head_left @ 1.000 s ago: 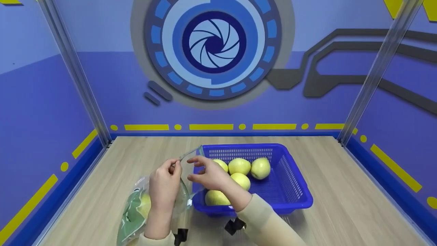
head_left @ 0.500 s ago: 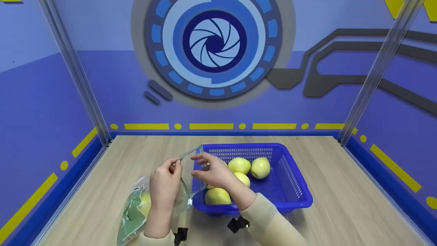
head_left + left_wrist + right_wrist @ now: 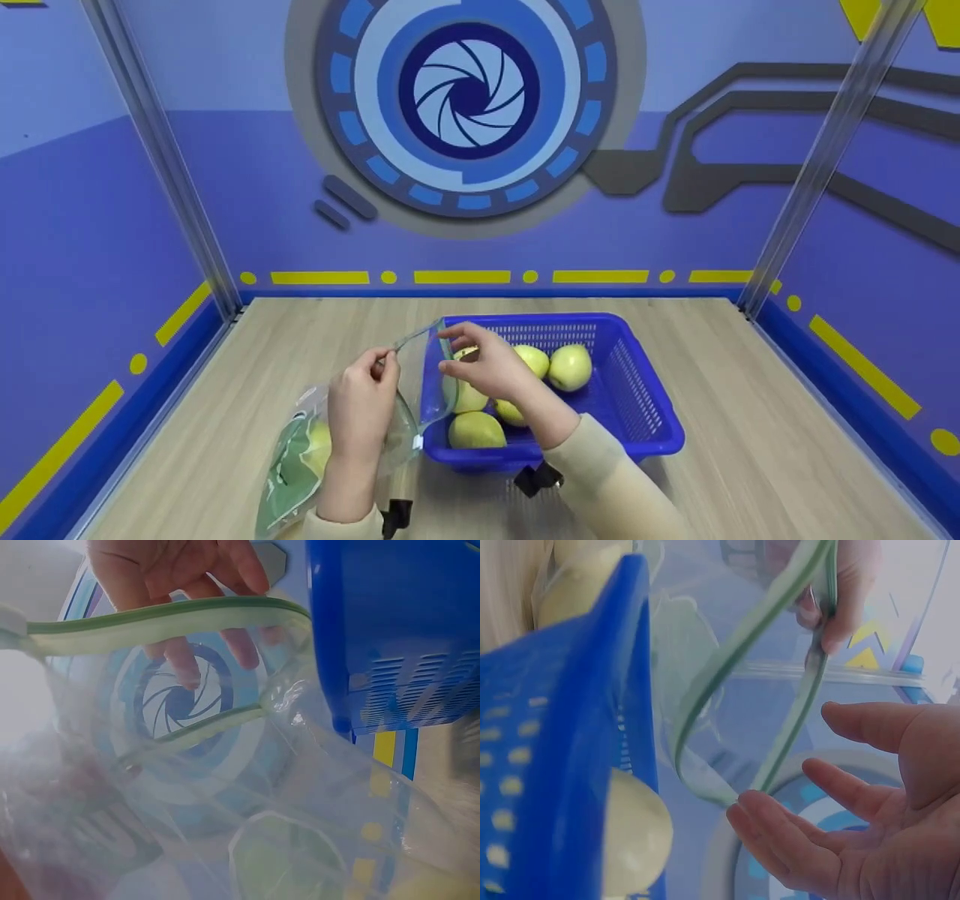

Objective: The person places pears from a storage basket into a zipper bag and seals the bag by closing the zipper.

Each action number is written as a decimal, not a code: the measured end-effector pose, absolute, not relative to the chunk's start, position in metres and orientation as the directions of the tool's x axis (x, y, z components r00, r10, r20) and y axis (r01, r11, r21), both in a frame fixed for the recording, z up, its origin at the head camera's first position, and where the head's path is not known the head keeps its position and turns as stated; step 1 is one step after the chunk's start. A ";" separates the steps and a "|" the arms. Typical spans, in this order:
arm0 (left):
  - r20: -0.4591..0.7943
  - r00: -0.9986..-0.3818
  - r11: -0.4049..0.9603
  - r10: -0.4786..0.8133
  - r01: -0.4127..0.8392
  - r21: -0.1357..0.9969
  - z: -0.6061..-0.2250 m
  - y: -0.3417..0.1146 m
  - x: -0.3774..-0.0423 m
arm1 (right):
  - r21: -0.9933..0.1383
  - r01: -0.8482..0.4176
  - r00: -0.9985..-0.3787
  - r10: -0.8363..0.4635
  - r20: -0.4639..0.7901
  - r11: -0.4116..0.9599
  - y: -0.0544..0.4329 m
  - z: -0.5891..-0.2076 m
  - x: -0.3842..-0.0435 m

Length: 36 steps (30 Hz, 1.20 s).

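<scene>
My left hand (image 3: 360, 409) pinches the rim of a clear zip bag (image 3: 289, 465) with a green print, left of the blue basket. A yellow-green apple (image 3: 319, 446) shows through the bag's side. The bag's mouth gapes toward the basket, its green zip strip (image 3: 180, 609) spread into a loop. My right hand (image 3: 491, 367) is over the basket's left part with fingers apart and nothing gripped; in the right wrist view its fingertips (image 3: 751, 802) are right at the strip's far corner. Several yellow-green apples (image 3: 477, 431) lie in the basket, some partly behind the right hand.
The blue plastic basket (image 3: 555, 453) with slotted walls stands on the wooden table (image 3: 757, 420), right of the bag. Blue panels (image 3: 480, 251) and metal posts (image 3: 832, 165) enclose the table at the back and sides. Black clips (image 3: 538, 478) are near both cuffs.
My right hand has moved right and slightly away, over the basket, and the bag's mouth is spread wider on that side. The left hand stays in place on the rim.
</scene>
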<state>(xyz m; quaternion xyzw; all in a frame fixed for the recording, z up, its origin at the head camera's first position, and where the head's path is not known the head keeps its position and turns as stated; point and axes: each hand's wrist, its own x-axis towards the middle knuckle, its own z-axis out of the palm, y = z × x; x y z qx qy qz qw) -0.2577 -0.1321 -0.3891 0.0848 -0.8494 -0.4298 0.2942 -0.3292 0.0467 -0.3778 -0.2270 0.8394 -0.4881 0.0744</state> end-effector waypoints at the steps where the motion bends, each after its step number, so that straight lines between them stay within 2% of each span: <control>1: 0.435 -0.808 0.620 -0.397 0.113 0.777 -0.389 -0.132 -0.258 | -0.850 -0.312 -0.886 -0.452 0.099 0.424 0.048 -0.377 -0.331; 20: 0.482 -0.778 0.642 -0.403 0.135 0.755 -0.392 -0.133 -0.260 | -0.785 -0.254 -0.946 -0.313 0.080 0.565 0.079 -0.367 -0.363; 36: 0.486 -0.776 0.644 -0.402 0.137 0.752 -0.392 -0.133 -0.260 | -0.735 -0.147 -0.970 -0.242 -0.025 0.662 0.116 -0.371 -0.402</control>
